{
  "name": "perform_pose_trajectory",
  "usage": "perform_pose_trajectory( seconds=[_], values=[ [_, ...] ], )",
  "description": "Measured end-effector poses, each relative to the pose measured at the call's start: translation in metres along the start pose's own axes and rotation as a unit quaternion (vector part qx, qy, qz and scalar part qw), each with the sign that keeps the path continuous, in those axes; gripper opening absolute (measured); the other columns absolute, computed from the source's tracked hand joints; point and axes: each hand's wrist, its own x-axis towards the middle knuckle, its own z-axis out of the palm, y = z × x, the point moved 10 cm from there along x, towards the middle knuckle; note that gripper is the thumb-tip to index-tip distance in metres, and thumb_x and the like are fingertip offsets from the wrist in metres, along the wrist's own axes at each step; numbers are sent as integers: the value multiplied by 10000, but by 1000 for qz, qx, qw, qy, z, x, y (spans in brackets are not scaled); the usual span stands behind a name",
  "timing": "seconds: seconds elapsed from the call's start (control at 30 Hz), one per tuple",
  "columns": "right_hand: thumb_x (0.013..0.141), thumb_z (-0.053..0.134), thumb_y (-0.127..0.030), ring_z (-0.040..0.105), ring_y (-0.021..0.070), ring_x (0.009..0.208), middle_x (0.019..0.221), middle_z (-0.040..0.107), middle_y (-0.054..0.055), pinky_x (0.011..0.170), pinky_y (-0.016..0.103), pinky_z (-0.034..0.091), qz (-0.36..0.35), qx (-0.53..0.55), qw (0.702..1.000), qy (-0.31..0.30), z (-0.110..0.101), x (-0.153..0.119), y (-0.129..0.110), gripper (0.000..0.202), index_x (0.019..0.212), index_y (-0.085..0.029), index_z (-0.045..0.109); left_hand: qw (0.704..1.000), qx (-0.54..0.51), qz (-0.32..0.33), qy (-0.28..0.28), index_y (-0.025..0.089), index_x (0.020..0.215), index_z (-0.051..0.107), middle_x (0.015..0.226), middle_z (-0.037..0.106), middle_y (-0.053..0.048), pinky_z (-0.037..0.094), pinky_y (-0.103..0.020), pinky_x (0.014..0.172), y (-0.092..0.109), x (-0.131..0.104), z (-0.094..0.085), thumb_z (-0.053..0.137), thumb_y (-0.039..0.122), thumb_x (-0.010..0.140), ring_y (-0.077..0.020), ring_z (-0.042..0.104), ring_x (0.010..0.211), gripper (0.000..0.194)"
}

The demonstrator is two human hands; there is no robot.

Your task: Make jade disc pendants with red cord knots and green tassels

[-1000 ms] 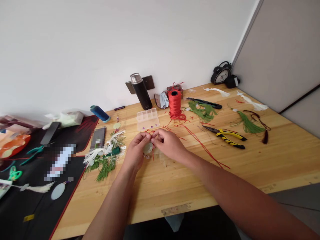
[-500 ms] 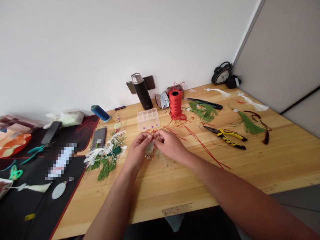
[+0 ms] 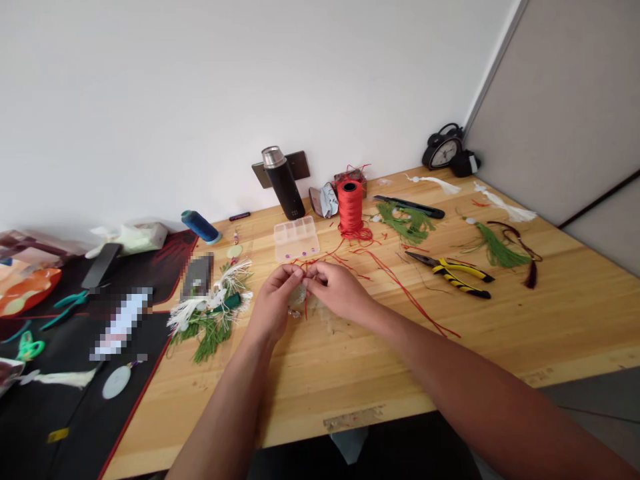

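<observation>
My left hand [image 3: 278, 293] and my right hand [image 3: 333, 285] meet at the fingertips over the wooden table, both closed in a pinch on thin red cord [image 3: 306, 308]. A pale round pendant [image 3: 299, 295] hangs just under the fingertips, partly hidden by my left hand. Behind the hands lies a clear compartment box [image 3: 297, 240] with a few purple beads along its front. The red thread spool [image 3: 351, 208] stands upright behind my right hand, loose cord around its base.
Yellow-black pliers [image 3: 463, 275], a utility knife [image 3: 410, 206] and green tassels [image 3: 495, 245] lie right. White and green tassels [image 3: 213, 313] are piled left. A black flask [image 3: 285, 185] and blue spool [image 3: 201, 227] are at the back; a black mat [image 3: 150, 333] covers the left.
The hands have hardly moved; the pendant between them shows slightly less. The whole view has shifted very slightly.
</observation>
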Motion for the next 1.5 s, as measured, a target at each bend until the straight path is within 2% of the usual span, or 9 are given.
perform_pose_trajectory(
  seconds=[0.27,0.5,0.7,1.13,1.3,1.5],
  values=[
    [989,667,-233,667,171,792,881,772,17,726,297,441,-2,1,1000,2,0,0,3,98,903,-197,699,999,-10,-4,49,175,826,683,676,673,15,383,-201,493,-1,2,-10,986,451,654,-101,559,538,445],
    [983,658,-236,649,161,784,869,761,9,722,289,424,-5,6,1000,-7,1,-1,1,114,888,-196,705,998,-13,4,66,186,836,667,676,657,31,380,-200,463,-3,5,-19,964,454,690,-91,538,506,425],
    [982,651,-264,566,144,673,732,670,-24,648,282,377,3,-6,1000,-23,5,-2,2,149,850,-204,680,996,-8,15,88,178,849,673,690,622,49,387,-197,474,-2,8,-26,982,461,662,-81,523,521,458],
    [968,649,-267,525,138,648,699,624,-38,622,278,357,-6,3,998,-57,14,-5,1,161,821,-209,681,996,-1,31,79,193,837,664,637,591,51,344,-199,466,-6,12,-32,966,460,698,-81,470,498,426],
    [969,647,-263,505,133,641,682,591,-43,611,273,348,-5,16,997,-72,19,-5,3,169,816,-205,685,996,0,22,81,196,806,648,593,564,61,328,-201,434,-9,13,-34,960,446,687,-82,449,456,417],
    [960,650,-258,521,137,666,709,617,-35,632,267,366,-3,36,996,-77,21,-3,5,160,818,-198,692,997,-9,9,78,199,787,640,583,580,47,338,-215,436,-11,13,-34,955,450,683,-96,472,457,416]
  ],
)
